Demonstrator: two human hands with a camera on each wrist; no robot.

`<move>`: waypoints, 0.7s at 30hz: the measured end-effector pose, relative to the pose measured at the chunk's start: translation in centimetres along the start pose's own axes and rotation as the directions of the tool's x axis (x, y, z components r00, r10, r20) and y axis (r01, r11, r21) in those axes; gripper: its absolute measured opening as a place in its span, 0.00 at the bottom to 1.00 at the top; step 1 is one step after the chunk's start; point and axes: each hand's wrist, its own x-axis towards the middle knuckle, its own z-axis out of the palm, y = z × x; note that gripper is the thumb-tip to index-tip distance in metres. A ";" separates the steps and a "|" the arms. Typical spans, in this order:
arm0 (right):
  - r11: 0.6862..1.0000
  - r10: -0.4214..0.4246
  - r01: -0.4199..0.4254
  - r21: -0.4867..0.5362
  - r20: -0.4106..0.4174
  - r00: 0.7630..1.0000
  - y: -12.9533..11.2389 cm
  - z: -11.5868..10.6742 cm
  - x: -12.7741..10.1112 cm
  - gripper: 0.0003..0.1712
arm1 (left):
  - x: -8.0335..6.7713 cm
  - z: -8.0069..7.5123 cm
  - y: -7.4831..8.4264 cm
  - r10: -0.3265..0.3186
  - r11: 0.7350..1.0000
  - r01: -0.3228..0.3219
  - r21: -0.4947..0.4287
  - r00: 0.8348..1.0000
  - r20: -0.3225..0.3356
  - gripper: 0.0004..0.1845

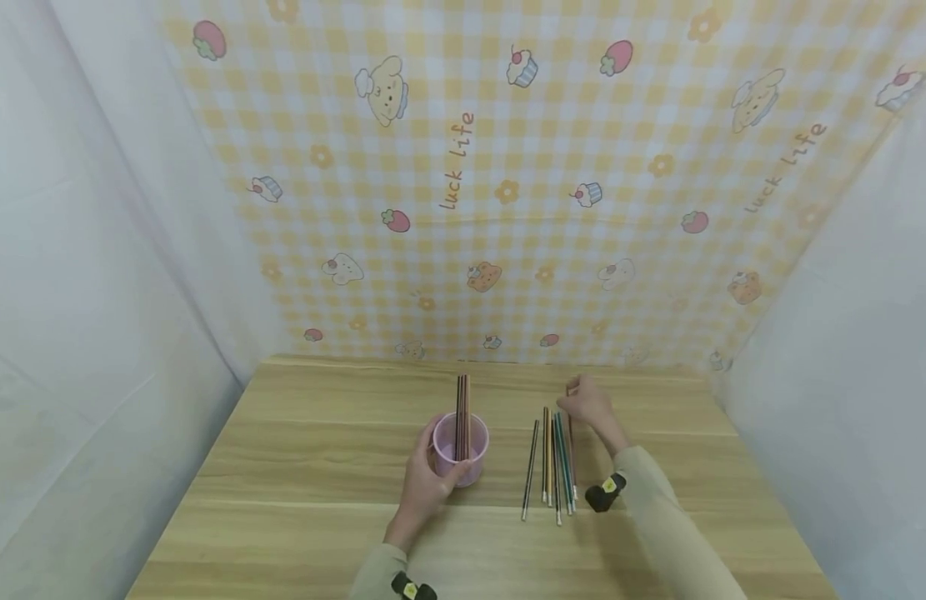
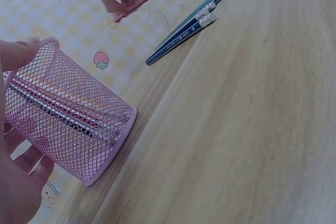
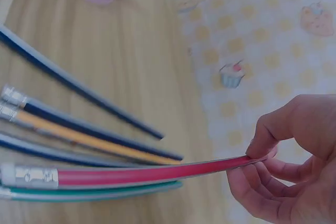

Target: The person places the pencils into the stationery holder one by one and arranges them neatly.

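A pink mesh pencil cup [image 1: 473, 473] stands on the table, and my left hand [image 1: 425, 482] grips it round its side. Several pencils [image 1: 463, 417] stand inside the cup, their eraser ends down, as the left wrist view shows through the mesh. To the right, my right hand [image 1: 588, 406] pinches a red pencil [image 3: 142, 176] near its far end, between thumb and fingers. Its white eraser end points back toward the person. Beside and below it lie several loose pencils [image 1: 558, 467], dark blue, yellow and green, with their erasers toward the near side.
The wooden table [image 1: 297, 467] runs back to a yellow checked cloth [image 1: 508, 242] printed with cartoon figures. White sheets [image 1: 95, 292] hang on both sides. One dark pencil [image 1: 531, 471] lies a little apart, between the cup and the other loose pencils.
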 end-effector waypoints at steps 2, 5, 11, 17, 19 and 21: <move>0.999 -0.020 0.021 0.039 -0.024 1.000 -0.7 -0.3 -0.1 0.26 | 0.0 -0.1 0.0 -0.017 1.000 0.017 0.006 1.000 0.000 0.48; 0.994 -0.062 0.069 0.085 -0.079 0.995 -1.6 -0.6 -0.2 0.24 | -0.1 -0.1 0.1 -0.032 0.999 0.032 0.016 0.999 -0.006 0.48; 0.972 -0.166 0.198 0.130 -0.222 0.961 -3.5 -1.4 -0.9 0.24 | -0.1 0.0 -0.4 -0.004 0.999 0.005 0.040 1.000 -0.018 0.48; 0.929 -0.263 0.335 0.154 -0.362 0.895 -6.1 -2.3 -2.0 0.23 | 0.0 0.0 -0.3 -0.027 0.999 0.028 0.047 0.999 -0.016 0.48; 0.922 -0.269 0.350 0.163 -0.378 0.886 -7.0 -2.5 -2.6 0.23 | 0.0 0.0 -0.1 -0.024 0.999 0.024 0.049 1.000 -0.010 0.48; 0.919 -0.271 0.358 0.167 -0.394 0.878 -7.9 -2.7 -3.2 0.23 | -0.1 -0.1 0.5 -0.015 0.999 0.015 0.040 1.000 -0.001 0.48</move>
